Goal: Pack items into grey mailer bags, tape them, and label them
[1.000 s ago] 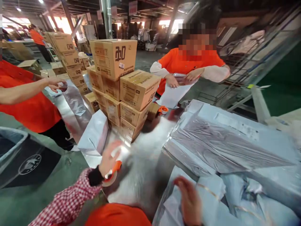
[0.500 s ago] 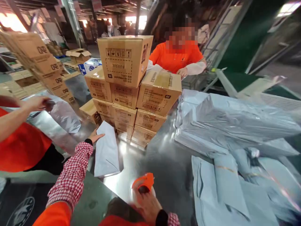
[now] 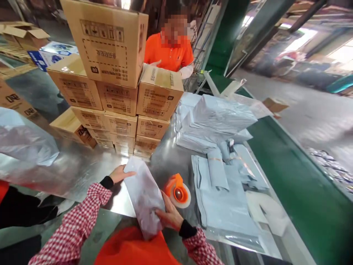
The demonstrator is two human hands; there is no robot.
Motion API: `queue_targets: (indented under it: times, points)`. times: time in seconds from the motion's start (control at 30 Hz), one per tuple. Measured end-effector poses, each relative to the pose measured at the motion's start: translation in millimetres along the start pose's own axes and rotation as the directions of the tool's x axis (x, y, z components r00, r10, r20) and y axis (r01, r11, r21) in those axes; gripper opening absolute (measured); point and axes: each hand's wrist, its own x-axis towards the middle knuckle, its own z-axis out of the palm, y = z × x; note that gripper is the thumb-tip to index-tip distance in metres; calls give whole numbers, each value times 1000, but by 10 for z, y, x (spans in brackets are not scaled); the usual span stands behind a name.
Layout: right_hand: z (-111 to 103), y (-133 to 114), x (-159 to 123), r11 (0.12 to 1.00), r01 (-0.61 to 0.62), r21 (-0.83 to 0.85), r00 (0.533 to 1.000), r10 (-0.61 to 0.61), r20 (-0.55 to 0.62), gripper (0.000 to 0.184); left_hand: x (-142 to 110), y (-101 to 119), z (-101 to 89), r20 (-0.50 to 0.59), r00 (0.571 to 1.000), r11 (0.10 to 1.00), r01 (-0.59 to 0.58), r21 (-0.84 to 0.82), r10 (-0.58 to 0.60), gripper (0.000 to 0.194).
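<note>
A pale grey-white wrapped parcel (image 3: 145, 195) is held tilted at the near edge of the metal table. My left hand (image 3: 121, 174) grips its far left side, thumb on top and the other fingers out of sight beneath. On its near right side, my right hand (image 3: 170, 213) is closed around the edge. Just beyond my right hand, an orange tape dispenser (image 3: 179, 189) with a roll of clear tape lies on the table. To the right of it is a stack of flat grey mailing bags (image 3: 220, 198).
Stacked cardboard boxes (image 3: 118, 95) rise ahead on the table (image 3: 91, 162). Wrapped grey parcels (image 3: 217, 117) pile up at right, beside a green conveyor belt (image 3: 298, 184). A person in orange (image 3: 171, 55) stands behind the boxes. Another large grey bag (image 3: 24, 136) lies at left.
My right hand has let go of the tape dispenser, now on the table, and has taken hold of the parcel. The parcel has moved right and nearer to me. The view has swung right.
</note>
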Motion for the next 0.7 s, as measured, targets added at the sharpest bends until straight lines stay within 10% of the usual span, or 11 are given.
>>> queue_targets:
  times: [0.27,0.43,0.7]
  points:
    - [67,142,-101,964,201,-174,978,-206,-14,83,121,100,28,-130,979,965,-122,233,155,32]
    - [172,151,-136,831,392,-396,911,-411,40,50,-1,103,146,-185,926,832,-190,522,327,33]
    - [184,517,-453,992,112,57,964,-95,-249,69,-240,-2,265,17,905,565,-280,776,425,41]
